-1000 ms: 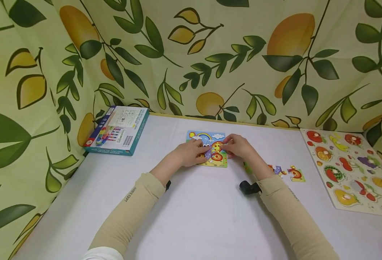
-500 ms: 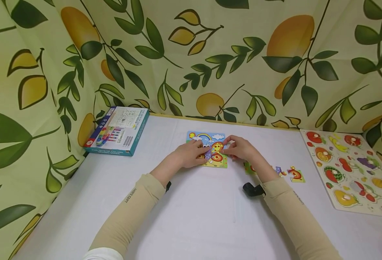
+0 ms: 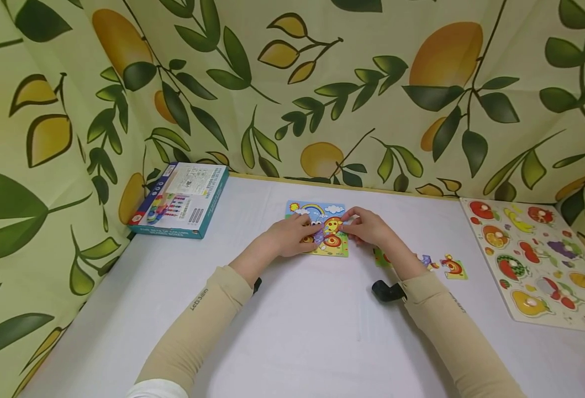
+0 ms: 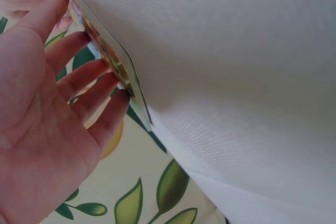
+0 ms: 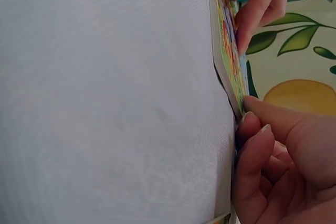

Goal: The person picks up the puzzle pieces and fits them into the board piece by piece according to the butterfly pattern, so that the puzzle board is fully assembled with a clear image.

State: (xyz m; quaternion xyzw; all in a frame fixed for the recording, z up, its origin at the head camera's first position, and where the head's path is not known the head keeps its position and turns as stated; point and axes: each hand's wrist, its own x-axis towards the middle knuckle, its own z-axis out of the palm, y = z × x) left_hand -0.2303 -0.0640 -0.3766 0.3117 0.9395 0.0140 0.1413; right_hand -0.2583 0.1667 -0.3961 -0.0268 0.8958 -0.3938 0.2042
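Seemingly well along: butterfly jigsaw near frame centre, right wings filled, left part covered. Left hand, fingers outstretched, on it; right hand pinching right edge. Loose pieces, right of centre, unplaced.

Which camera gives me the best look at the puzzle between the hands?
The head view: it looks down on the puzzle, so much of its picture shows, though the left hand covers some. Both wrist views catch it nearly edge-on, as a narrow, slanted strip.
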